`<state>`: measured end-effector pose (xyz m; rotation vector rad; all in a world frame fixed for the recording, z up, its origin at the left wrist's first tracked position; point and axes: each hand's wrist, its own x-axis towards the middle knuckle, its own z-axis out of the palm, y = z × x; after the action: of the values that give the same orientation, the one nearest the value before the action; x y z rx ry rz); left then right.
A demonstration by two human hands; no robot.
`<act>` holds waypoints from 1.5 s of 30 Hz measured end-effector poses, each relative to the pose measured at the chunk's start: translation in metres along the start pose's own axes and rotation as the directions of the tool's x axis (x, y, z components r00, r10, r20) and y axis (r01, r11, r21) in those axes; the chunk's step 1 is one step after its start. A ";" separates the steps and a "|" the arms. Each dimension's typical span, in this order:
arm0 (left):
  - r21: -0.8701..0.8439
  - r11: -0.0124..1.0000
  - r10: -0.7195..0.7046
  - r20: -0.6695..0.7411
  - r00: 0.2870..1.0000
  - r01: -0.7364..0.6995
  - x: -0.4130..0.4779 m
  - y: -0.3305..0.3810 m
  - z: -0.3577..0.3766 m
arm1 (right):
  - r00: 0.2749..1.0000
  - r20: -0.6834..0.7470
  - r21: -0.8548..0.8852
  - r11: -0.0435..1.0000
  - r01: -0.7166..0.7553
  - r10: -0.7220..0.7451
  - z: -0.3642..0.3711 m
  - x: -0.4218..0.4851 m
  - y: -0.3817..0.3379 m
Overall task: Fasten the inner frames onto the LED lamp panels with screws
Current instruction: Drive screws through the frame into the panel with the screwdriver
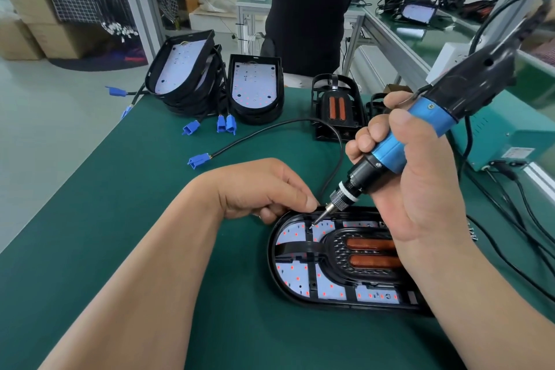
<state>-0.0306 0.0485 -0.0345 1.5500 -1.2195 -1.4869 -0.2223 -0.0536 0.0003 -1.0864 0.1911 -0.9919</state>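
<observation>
An oval black LED lamp panel (295, 275) lies on the green mat near me, its white board dotted with red LEDs. A black inner frame (339, 249) with two orange strips sits in it. My right hand (417, 183) grips a blue and black electric screwdriver (402, 141), tilted, with its bit tip on a screw (311, 226) at the frame's upper left. My left hand (264, 189) rests on the panel's far rim, its fingers curled and the thumb close to the bit.
Two stacks of lamp panels (255, 87) with blue connectors (225, 124) stand at the far edge. Spare inner frames (336, 105) stand right of them. A teal power unit (504, 135) and cables lie at the right. A person in black (312, 9) stands behind the table.
</observation>
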 end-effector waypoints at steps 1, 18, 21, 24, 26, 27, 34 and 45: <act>0.005 1.000 0.006 0.005 1.000 -0.006 0.000 0.000 0.000 | 1.000 0.007 -0.005 1.000 -0.002 0.002 0.001 0.000 0.000; 0.120 0.991 0.064 -0.053 0.997 -0.057 0.004 -0.002 0.002 | 0.974 0.226 -0.093 0.995 0.037 -0.015 0.007 -0.003 -0.001; 0.124 0.991 0.065 -0.055 0.996 -0.058 0.005 -0.001 0.003 | 0.974 0.228 -0.083 0.997 0.008 0.012 0.009 -0.003 -0.001; 0.122 0.991 0.064 -0.065 0.996 -0.055 0.005 -0.001 0.003 | 0.972 0.232 -0.092 0.996 -0.009 0.030 0.010 -0.002 -0.001; 0.125 0.991 0.064 -0.071 0.995 -0.055 0.005 0.000 0.004 | 0.970 0.239 -0.112 0.994 -0.017 0.043 0.011 -0.001 -0.002; 0.127 0.990 0.064 -0.071 0.995 -0.055 0.004 0.000 0.005 | 0.967 0.250 -0.123 0.992 -0.016 0.047 0.011 -0.001 -0.002; 0.170 0.983 0.074 -0.038 0.997 -0.066 0.006 0.004 0.007 | 0.903 0.428 -0.151 0.988 0.036 0.032 0.011 -0.002 -0.002; -0.064 0.997 0.042 -0.071 0.997 -0.047 0.010 0.002 0.008 | 0.974 0.187 0.190 0.977 0.094 -0.130 -0.003 0.006 -0.014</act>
<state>-0.0394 0.0394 -0.0373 1.5094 -1.1469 -1.4185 -0.2285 -0.0614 0.0122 -1.0301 -0.1221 -0.9748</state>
